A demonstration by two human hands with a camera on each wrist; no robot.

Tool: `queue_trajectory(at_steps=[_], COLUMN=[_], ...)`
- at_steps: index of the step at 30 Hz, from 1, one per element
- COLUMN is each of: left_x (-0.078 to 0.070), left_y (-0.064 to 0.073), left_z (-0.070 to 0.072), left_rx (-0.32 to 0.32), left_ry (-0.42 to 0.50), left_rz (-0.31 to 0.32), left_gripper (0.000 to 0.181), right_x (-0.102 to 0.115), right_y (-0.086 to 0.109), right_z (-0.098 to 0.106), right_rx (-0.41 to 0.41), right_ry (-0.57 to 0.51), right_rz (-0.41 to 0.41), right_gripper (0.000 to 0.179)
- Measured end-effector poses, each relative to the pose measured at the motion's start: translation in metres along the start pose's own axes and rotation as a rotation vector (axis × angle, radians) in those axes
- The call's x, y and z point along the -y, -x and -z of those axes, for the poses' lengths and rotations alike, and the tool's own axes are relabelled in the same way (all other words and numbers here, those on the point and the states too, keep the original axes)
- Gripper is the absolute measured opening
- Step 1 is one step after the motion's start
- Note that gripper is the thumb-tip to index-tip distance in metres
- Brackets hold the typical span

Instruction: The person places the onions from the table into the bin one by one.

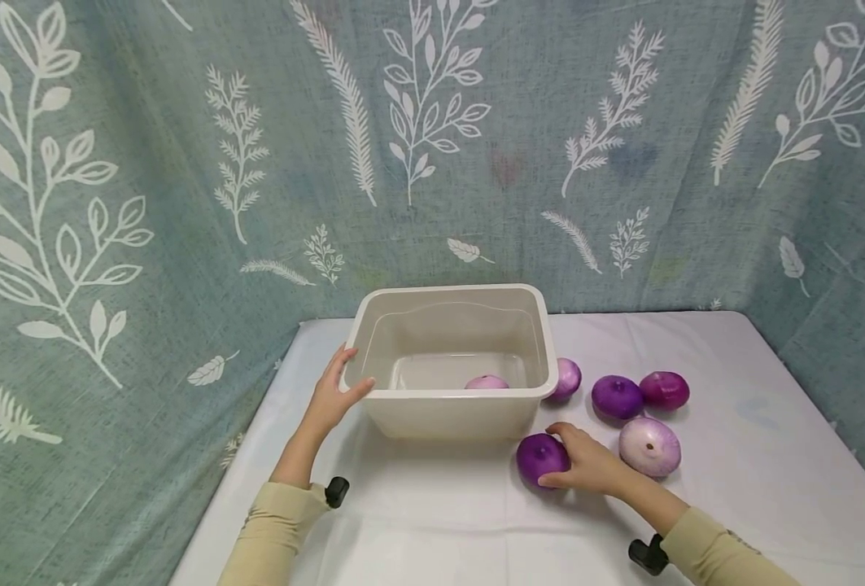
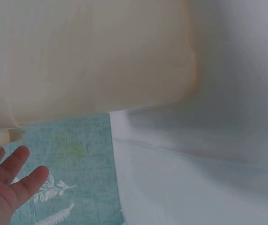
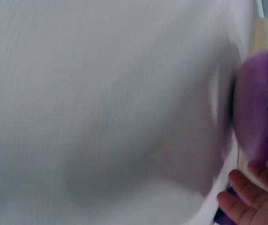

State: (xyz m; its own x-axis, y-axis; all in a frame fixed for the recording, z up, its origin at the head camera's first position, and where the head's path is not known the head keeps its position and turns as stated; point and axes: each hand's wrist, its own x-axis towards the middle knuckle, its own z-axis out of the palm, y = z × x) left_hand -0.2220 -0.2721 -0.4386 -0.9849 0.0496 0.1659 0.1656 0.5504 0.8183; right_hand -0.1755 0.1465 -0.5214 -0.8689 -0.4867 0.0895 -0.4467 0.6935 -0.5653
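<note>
My right hand (image 1: 586, 462) holds a dark purple onion (image 1: 539, 458) over the table, just in front of the bin's right front corner. Thumb and fingers lie around its right side; in the right wrist view the same onion (image 3: 260, 108) shows above the fingertips. A cream plastic bin (image 1: 447, 417) stands toward the back of the table. At its left front corner my left hand (image 1: 333, 395) touches the rim with spread, fairly straight fingers. Inside the bin lies a pale pink onion (image 1: 487, 382), partly hidden by the front wall.
Right of the bin are a light purple onion (image 1: 567, 379), a dark purple onion (image 1: 618, 397), a magenta onion (image 1: 665, 391) and a large pale onion (image 1: 649, 447). A white cloth (image 1: 432, 521) covers the table. Behind it hangs a green leaf-patterned curtain (image 1: 505, 220).
</note>
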Motion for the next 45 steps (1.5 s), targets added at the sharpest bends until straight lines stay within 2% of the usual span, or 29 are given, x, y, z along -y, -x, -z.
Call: queue_trajectory(at_steps=[4,7,12,22,28,34,37,41,45], left_x=[0.0,0.0,0.002,0.004,-0.002,-0.032,-0.039,-0.039,-0.015], left_y=[0.001,0.001,0.003,0.002,0.003,0.012,0.015,0.015,0.006], left_z=[0.0,0.0,-0.001,-0.002,0.0,0.004,0.004,0.004,0.002], left_rx=[0.002,-0.001,-0.015,-0.015,-0.002,0.002,0.003,0.001,-0.007], left_ry=[-0.001,-0.013,-0.012,-0.009,-0.009,-0.002,-0.012,-0.008,-0.015], left_rz=[0.006,0.003,-0.014,-0.026,-0.012,-0.011,-0.014,-0.015,-0.024], left_gripper=[0.068,0.067,0.067,0.066,0.065,0.064,0.063,0.063,0.065], right_x=[0.003,0.005,0.005,-0.002,-0.009,-0.016,-0.019,-0.021,-0.02], right_y=[-0.001,-0.002,-0.002,0.004,0.006,0.007,0.005,0.002,-0.003], right_z=[-0.008,-0.011,-0.012,-0.01,0.01,0.036,0.049,0.068,0.087], right_rx=[-0.017,-0.003,0.031,-0.012,-0.04,-0.099,-0.113,-0.125,-0.121], right_ry=[-0.034,-0.061,-0.117,-0.117,-0.098,-0.091,-0.086,-0.053,-0.045], right_rz=[-0.073,-0.098,-0.095,-0.081,-0.083,-0.093,-0.116,-0.129,-0.149], right_gripper=[0.083,0.083,0.083,0.077,0.077,0.075,0.076,0.079,0.079])
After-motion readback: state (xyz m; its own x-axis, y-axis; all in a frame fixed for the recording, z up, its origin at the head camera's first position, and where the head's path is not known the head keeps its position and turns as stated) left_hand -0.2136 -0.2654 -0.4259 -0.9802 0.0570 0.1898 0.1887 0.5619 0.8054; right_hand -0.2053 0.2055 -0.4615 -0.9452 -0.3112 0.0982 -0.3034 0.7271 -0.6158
